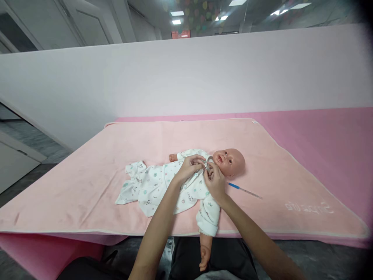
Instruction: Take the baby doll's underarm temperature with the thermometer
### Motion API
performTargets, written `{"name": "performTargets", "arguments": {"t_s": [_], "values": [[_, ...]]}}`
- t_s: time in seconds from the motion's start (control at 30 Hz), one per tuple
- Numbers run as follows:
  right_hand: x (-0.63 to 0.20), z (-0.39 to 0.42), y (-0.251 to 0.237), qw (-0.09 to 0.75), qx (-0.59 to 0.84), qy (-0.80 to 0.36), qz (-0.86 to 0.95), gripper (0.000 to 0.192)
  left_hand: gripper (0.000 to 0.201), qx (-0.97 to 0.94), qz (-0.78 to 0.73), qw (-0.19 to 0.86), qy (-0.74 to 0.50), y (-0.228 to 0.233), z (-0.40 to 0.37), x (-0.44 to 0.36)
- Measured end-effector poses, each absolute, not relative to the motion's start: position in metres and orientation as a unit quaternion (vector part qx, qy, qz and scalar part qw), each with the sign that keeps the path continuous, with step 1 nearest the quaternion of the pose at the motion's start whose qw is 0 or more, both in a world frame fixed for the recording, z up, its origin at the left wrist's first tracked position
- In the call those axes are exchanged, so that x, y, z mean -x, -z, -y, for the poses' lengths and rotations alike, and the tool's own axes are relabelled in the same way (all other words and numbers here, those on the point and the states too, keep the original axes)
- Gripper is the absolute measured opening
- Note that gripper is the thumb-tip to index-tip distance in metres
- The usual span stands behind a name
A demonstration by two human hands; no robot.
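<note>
A baby doll (233, 161) lies on its back, head toward the right. It wears white patterned baby clothes (159, 181), whose legs lie flat to the left. At the upper chest, just below the neck, my left hand (189, 168) pinches the front of the clothes. Close beside it, my right hand (215, 181) has its fingers closed on the same cloth near the collar. The fastening between my fingertips is too small to make out. One doll arm hangs over the near edge; the other lies on the far side.
A slim clear stick with a blue end (234, 186), possibly a thermometer, lies right of the doll's head. Beneath everything spreads a peach blanket (87, 167) on a pink surface (329, 140). A white low wall (186, 77) stands behind.
</note>
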State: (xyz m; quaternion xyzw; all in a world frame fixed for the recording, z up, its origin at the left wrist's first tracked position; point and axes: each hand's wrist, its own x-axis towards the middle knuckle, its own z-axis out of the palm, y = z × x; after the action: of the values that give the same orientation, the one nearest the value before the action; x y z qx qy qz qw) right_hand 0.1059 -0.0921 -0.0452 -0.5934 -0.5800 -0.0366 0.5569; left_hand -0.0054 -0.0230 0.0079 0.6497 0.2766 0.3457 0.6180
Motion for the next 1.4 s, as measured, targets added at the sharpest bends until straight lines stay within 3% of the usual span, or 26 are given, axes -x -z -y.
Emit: {"name": "performTargets", "arguments": {"t_s": [0.33,0.53,0.9,1.13,1.4], "values": [[-0.105,0.093,0.049,0.638,0.556,-0.052,0.530,0.027,0.028,-0.670,-0.281,0.591,-0.349,-0.003,0.021,0.005],[-0.102,0.094,0.048,0.670,0.549,-0.113,0.487,0.030,0.010,-0.695,-0.299,0.541,-0.366,0.001,0.020,0.004],[-0.101,0.095,0.043,0.692,0.531,-0.192,0.450,0.030,0.008,-0.700,-0.302,0.533,-0.368,0.001,0.020,0.004],[-0.103,0.095,0.039,0.695,0.532,-0.220,0.432,0.017,0.008,-0.706,-0.307,0.525,-0.363,-0.002,0.021,0.004],[-0.105,0.093,0.039,0.702,0.534,-0.244,0.403,0.017,0.010,-0.692,-0.315,0.542,-0.358,-0.004,0.023,0.003]]}}
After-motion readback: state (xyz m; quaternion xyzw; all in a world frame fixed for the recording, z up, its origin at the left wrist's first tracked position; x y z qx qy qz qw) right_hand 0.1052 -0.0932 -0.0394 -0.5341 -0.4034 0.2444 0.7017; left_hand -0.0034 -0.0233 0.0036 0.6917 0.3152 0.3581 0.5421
